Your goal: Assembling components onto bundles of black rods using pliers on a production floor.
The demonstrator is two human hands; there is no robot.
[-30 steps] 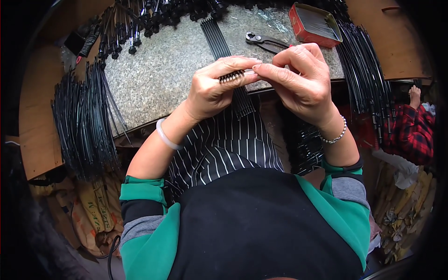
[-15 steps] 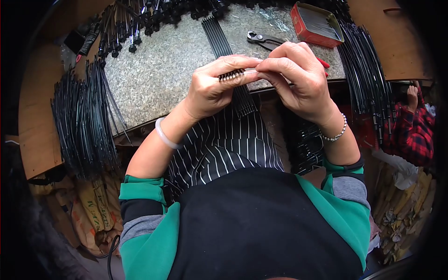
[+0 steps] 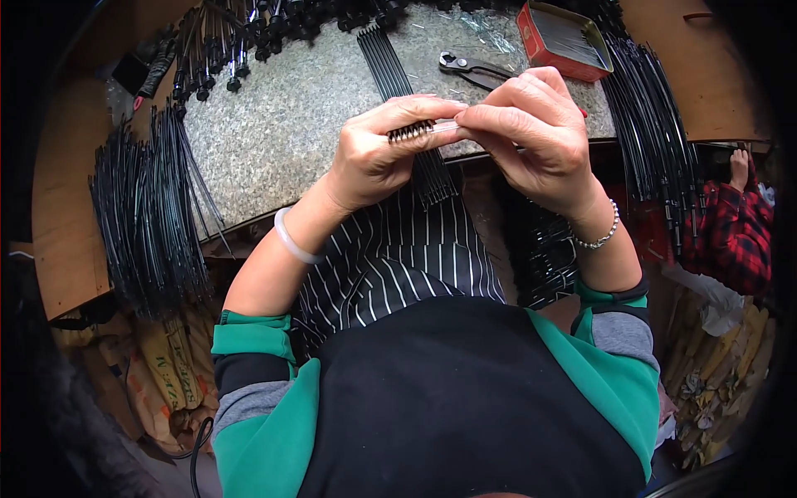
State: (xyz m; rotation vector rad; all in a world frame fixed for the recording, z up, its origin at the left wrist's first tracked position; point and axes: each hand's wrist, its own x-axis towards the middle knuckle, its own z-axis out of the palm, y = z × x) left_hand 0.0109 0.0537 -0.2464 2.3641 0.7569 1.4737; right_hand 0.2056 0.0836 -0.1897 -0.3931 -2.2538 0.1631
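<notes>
My left hand (image 3: 374, 149) is closed round a short dark ridged piece (image 3: 410, 131), like a row of small coils or teeth. Thin pale strips (image 3: 444, 127) run from that piece toward my other hand. At their far end, thumb and fingers of my right hand (image 3: 535, 129) pinch together; what sits between these tips is too small to make out. Beneath my left hand a flat row of black rods (image 3: 386, 66) lies on the speckled tabletop (image 3: 274, 124), its lower end sticking out past the front edge.
Nippers (image 3: 469, 68) lie behind my right hand, beside a red tin (image 3: 564, 50) of thin metal pins. Bundles of black rods hang over the left (image 3: 149, 216) and right (image 3: 656, 124) edges. Black-capped rods (image 3: 224, 50) line the back. Another person's checked sleeve (image 3: 730, 236) shows at right.
My right hand has shifted very slightly to the right and tilted a little. My left hand stays nearly still around the ridged piece.
</notes>
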